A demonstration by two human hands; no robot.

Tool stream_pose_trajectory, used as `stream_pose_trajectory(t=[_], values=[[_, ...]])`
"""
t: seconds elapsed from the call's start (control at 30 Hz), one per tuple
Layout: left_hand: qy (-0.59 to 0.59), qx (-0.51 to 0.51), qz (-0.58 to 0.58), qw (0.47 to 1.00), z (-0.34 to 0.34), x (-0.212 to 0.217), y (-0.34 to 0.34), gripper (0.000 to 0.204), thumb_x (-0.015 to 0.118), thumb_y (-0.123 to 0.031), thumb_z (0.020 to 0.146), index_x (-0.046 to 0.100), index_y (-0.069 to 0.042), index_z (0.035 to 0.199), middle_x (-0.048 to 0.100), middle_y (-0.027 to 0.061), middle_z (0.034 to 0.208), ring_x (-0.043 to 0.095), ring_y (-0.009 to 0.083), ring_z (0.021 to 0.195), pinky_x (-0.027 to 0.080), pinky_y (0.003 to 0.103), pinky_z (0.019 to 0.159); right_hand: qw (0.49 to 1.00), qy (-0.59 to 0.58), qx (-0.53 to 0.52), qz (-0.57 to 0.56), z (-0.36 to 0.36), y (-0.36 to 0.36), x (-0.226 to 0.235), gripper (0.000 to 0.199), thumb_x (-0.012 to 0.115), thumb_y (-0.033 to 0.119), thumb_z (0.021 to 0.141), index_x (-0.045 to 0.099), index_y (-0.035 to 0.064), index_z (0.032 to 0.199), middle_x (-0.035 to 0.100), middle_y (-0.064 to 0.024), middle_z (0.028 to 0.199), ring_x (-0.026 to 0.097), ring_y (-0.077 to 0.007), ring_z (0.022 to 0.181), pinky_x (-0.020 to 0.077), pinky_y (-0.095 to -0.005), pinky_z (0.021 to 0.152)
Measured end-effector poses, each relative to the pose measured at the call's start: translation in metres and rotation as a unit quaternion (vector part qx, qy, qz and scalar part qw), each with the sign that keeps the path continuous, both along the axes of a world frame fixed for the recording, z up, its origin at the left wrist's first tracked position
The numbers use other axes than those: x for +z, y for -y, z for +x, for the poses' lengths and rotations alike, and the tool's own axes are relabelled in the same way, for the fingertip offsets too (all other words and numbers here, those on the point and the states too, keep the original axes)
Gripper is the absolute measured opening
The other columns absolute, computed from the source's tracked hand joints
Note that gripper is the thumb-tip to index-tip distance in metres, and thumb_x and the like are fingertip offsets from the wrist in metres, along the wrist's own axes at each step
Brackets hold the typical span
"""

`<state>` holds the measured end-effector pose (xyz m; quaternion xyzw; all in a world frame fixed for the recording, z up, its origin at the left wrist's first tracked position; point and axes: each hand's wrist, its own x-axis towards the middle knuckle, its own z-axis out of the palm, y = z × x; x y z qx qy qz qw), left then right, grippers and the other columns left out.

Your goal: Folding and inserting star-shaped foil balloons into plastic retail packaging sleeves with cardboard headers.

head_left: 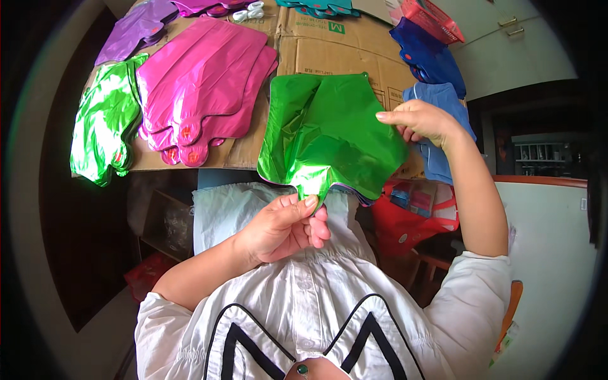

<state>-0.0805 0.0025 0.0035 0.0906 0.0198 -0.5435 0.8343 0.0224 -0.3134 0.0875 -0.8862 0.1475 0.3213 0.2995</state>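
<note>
A flat, shiny green foil balloon (335, 130), shaped like a star with a short tail, lies at the near edge of the cardboard. My left hand (285, 229) pinches the tail between thumb and fingers. At the balloon's right point, my right hand (423, 121) holds the edge, thumb on top and fingers curled partly out of sight below. Darker foil layers peek out under its lower right edge. To the left rests a stack of pink foil balloons (199, 76), their round tabs toward me. Beside it is a bright green foil balloon pile (104, 120).
Cardboard (345, 54) covers the table. Purple (133, 31), teal (320, 7), dark blue (427, 57) and lighter blue (437, 158) foil piles line its edges. A pink basket (434, 19) stands at the far right. Below the table's right side hangs a red bag (405, 231).
</note>
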Motion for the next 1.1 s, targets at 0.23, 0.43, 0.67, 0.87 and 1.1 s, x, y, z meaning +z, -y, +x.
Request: stream_pose_trajectory(t=[0.23,0.43,0.67,0.87,1.1], values=[[0.006,-0.021,0.038,0.999,-0.002,0.007,-0.004,0.031,0.046,-0.026,0.102,0.064,-0.004,0.090,0.068,0.0121,0.075,0.063,0.0216,0.065,0.047,0.036,0.068,0.925,0.016,-0.227,0.303,-0.021,-0.006,-0.008,0.025,0.067,0.023,0.087,0.067,-0.0004,0.096,0.070,-0.0082,0.089,0.067,-0.0160,0.075,0.0541,-0.0290,0.071],[0.163,-0.070,0.187,0.966,-0.002,-0.029,-0.009,0.032,0.051,-0.025,0.100,0.061,0.004,0.110,0.068,0.0191,0.101,0.068,0.0290,0.092,0.053,0.040,0.087,0.942,0.012,-0.160,0.295,-0.013,0.005,-0.033,0.016,0.064,0.007,0.087,0.066,-0.0016,0.100,0.071,-0.0090,0.091,0.068,-0.0144,0.077,0.0537,-0.0275,0.074],[-0.002,-0.085,0.046,0.995,0.013,-0.047,-0.001,0.048,0.063,-0.020,0.091,0.049,0.004,0.130,0.062,0.0217,0.119,0.063,0.0310,0.108,0.046,0.043,0.101,0.954,0.048,-0.138,0.261,-0.017,-0.004,-0.036,0.016,0.063,0.007,0.087,0.066,-0.0012,0.100,0.070,-0.0079,0.090,0.066,-0.0125,0.076,0.0527,-0.0266,0.074],[-0.003,-0.096,0.159,0.983,0.011,-0.015,0.024,0.020,0.062,-0.015,0.094,0.061,0.000,0.108,0.066,0.0106,0.097,0.065,0.0192,0.087,0.054,0.032,0.083,0.956,0.076,-0.129,0.251,-0.024,-0.007,-0.032,0.017,0.062,0.007,0.088,0.065,-0.0024,0.101,0.069,-0.0072,0.091,0.065,-0.0114,0.078,0.0517,-0.0261,0.075],[-0.025,-0.093,0.178,0.979,0.015,-0.004,0.031,0.013,0.055,-0.016,0.098,0.058,-0.003,0.097,0.059,0.0040,0.085,0.055,0.0137,0.074,0.051,0.030,0.074,0.969,0.064,-0.099,0.216,-0.010,-0.002,-0.029,0.018,0.062,0.008,0.088,0.064,-0.0016,0.103,0.069,-0.0063,0.092,0.065,-0.0111,0.078,0.0512,-0.0256,0.075]])
